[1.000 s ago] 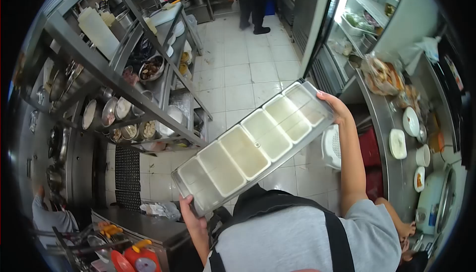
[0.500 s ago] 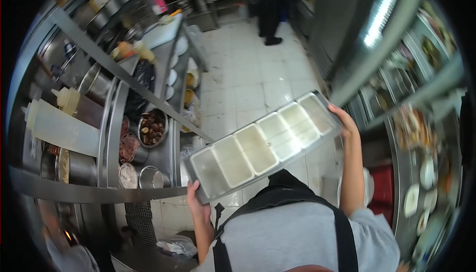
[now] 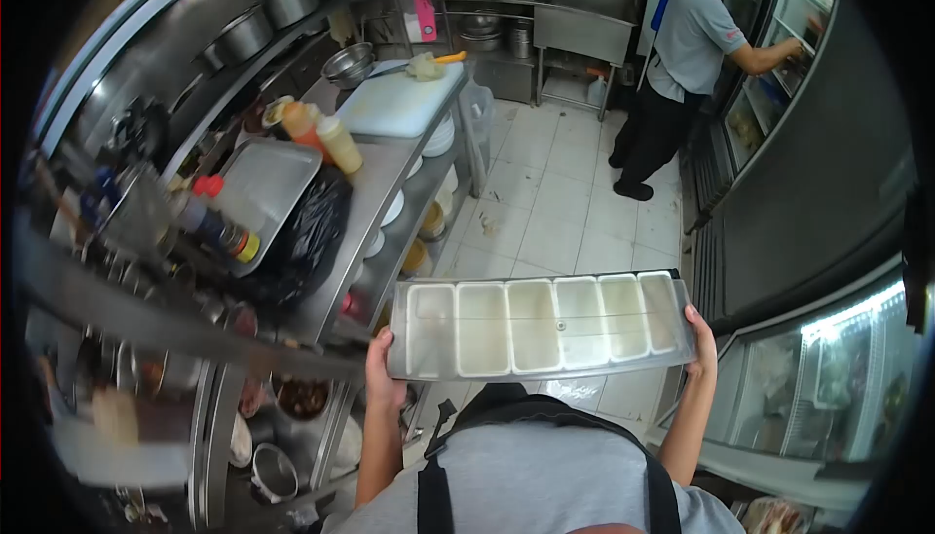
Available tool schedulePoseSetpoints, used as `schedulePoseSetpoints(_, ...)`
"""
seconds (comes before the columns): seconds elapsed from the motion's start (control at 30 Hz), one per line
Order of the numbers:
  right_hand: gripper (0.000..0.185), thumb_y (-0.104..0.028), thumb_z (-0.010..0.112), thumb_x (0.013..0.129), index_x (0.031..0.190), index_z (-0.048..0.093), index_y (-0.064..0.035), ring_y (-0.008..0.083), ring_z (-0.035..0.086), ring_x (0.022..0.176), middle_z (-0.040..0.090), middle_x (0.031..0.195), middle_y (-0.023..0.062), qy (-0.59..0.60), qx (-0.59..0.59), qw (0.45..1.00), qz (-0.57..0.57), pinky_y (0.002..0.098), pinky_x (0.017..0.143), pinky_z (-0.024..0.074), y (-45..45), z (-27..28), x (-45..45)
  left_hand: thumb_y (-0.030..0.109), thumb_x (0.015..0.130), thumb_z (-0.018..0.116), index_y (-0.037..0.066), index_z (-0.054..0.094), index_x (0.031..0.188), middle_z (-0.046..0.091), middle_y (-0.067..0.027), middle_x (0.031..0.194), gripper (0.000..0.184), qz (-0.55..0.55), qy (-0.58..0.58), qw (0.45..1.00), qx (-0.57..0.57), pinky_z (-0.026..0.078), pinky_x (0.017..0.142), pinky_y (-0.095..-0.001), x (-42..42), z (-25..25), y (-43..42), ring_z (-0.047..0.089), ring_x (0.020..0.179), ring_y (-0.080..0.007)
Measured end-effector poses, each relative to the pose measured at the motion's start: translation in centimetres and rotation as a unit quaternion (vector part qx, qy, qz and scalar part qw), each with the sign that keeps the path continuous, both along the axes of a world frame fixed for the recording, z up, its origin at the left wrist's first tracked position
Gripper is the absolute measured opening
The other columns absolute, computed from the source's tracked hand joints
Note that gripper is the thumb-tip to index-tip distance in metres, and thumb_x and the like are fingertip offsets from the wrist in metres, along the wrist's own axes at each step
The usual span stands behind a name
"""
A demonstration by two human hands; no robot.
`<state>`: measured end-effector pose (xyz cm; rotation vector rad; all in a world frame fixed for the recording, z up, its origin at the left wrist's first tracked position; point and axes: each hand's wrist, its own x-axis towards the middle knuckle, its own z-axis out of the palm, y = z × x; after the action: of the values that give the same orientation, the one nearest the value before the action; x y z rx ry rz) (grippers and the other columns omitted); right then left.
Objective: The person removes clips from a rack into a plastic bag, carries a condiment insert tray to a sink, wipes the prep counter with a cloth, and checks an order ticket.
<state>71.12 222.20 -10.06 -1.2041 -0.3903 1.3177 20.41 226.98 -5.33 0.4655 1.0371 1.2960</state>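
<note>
A long condiment tray point(image 3: 534, 328) with a clear lid spans the space in front of my chest. Several pale rectangular compartments show through the lid, and I see no food in them. My left hand point(image 3: 386, 378) grips the tray's left end, thumb up along the side. At the opposite end, my right hand point(image 3: 699, 341) is closed around the edge. The tray lies nearly crosswise to my body, above the tiled floor.
On the left runs a steel counter point(image 3: 375, 191) with a white cutting board point(image 3: 401, 104), squeeze bottles and a metal tray point(image 3: 263, 184). A co-worker point(image 3: 677, 67) stands ahead right, reaching into a fridge point(image 3: 779, 57). A glass-fronted chiller point(image 3: 818, 378) flanks my right. A sink unit point(image 3: 584, 33) stands at the back.
The tray has turned from a slant to nearly level across, both hands still on it. My view has shifted forward along the aisle, bringing the co-worker into fuller view at the right.
</note>
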Motion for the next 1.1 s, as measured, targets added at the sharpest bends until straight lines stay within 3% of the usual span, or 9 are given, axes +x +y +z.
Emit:
schedulePoseSetpoints(0.17,0.053,-0.035,0.066,0.084,0.125,0.056,-0.0038,0.0179,0.053,0.110,0.060,0.119,0.0048,0.016,-0.058,0.996,-0.069,0.0276,0.095,0.0388,10.7,-2.3,2.7,0.032,0.090,0.047,0.003,0.052,0.122,0.058,-0.0076,0.117,0.043,-0.024,0.043,0.999,0.003,0.040,0.096,-0.0315,2.6,-0.6,16.6,0.054,0.109,-0.0191)
schedulePoseSetpoints(0.3,0.049,-0.033,0.064,0.087,0.124,0.056,-0.0036,0.0171,0.054,0.108,0.060,0.117,0.0040,-0.016,-0.020,0.995,-0.094,0.0274,0.093,0.0396,18.8,0.8,3.6,0.034,0.089,0.047,0.001,0.046,0.129,0.054,-0.0094,0.124,0.051,-0.093,0.103,0.990,0.026,0.039,0.097,-0.0326,6.6,0.5,30.7,0.050,0.115,-0.0202)
schedulePoseSetpoints(0.53,0.048,-0.031,0.060,0.089,0.127,0.053,-0.0034,0.0155,0.056,0.106,0.060,0.118,0.0052,-0.018,-0.003,0.991,-0.136,0.0269,0.092,0.0408,34.2,2.1,10.1,0.039,0.086,0.051,-0.003,0.036,0.138,0.045,-0.0154,0.136,0.069,-0.142,0.094,0.985,0.033,0.037,0.102,-0.0373,15.1,-2.2,50.7,0.046,0.123,-0.0260)
schedulePoseSetpoints(0.63,0.050,-0.033,0.060,0.089,0.128,0.052,-0.0033,0.0164,0.055,0.106,0.060,0.119,0.0052,-0.045,-0.002,0.992,-0.117,0.0270,0.092,0.0405,40.7,1.9,14.7,0.034,0.088,0.048,-0.002,0.038,0.136,0.046,-0.0127,0.135,0.060,-0.080,0.107,0.991,-0.009,0.033,0.105,-0.0348,19.4,-2.3,55.7,0.044,0.123,-0.0232)
schedulePoseSetpoints(0.8,0.049,-0.033,0.059,0.089,0.127,0.053,-0.0036,0.0164,0.055,0.107,0.060,0.117,0.0049,-0.031,0.000,0.997,-0.069,0.0275,0.091,0.0414,53.5,2.3,20.9,0.032,0.086,0.049,0.000,0.039,0.137,0.046,-0.0119,0.135,0.061,-0.098,0.117,0.988,-0.013,0.031,0.106,-0.0320,23.1,-2.9,65.8,0.043,0.126,-0.0223)
schedulePoseSetpoints(0.93,0.055,-0.034,0.060,0.087,0.131,0.050,-0.0029,0.0180,0.056,0.108,0.060,0.120,0.0058,-0.043,-0.007,0.998,-0.052,0.0277,0.092,0.0414,64.6,3.1,23.8,0.032,0.087,0.048,0.001,0.038,0.139,0.044,-0.0114,0.139,0.061,-0.054,0.102,0.993,-0.026,0.034,0.104,-0.0333,24.8,-2.5,73.5,0.044,0.125,-0.0228)
schedulePoseSetpoints(1.03,0.056,-0.034,0.060,0.087,0.132,0.049,-0.0026,0.0186,0.056,0.108,0.059,0.122,0.0063,-0.044,0.015,0.998,-0.029,0.0277,0.093,0.0410,74.1,3.4,24.6,0.032,0.088,0.048,0.002,0.037,0.140,0.044,-0.0118,0.138,0.061,-0.090,0.050,0.993,0.055,0.035,0.103,-0.0345,24.9,-2.9,81.0,0.044,0.125,-0.0234)
schedulePoseSetpoints(1.07,0.056,-0.034,0.060,0.087,0.132,0.049,-0.0027,0.0187,0.055,0.110,0.058,0.123,0.0065,-0.044,0.012,0.999,-0.019,0.0275,0.094,0.0406,76.5,3.2,25.0,0.031,0.088,0.047,0.002,0.040,0.136,0.048,-0.0104,0.134,0.057,-0.021,0.113,0.993,0.028,0.036,0.102,-0.0345,25.3,-3.1,82.9,0.047,0.122,-0.0223)
schedulePoseSetpoints(1.1,0.056,-0.034,0.060,0.087,0.132,0.049,-0.0028,0.0188,0.055,0.111,0.058,0.124,0.0066,-0.044,0.009,0.999,-0.008,0.0273,0.094,0.0402,78.8,3.1,25.3,0.031,0.088,0.048,0.002,0.041,0.136,0.049,-0.0101,0.134,0.057,-0.034,0.104,0.994,0.022,0.036,0.102,-0.0346,25.1,-3.6,85.2,0.047,0.122,-0.0221)
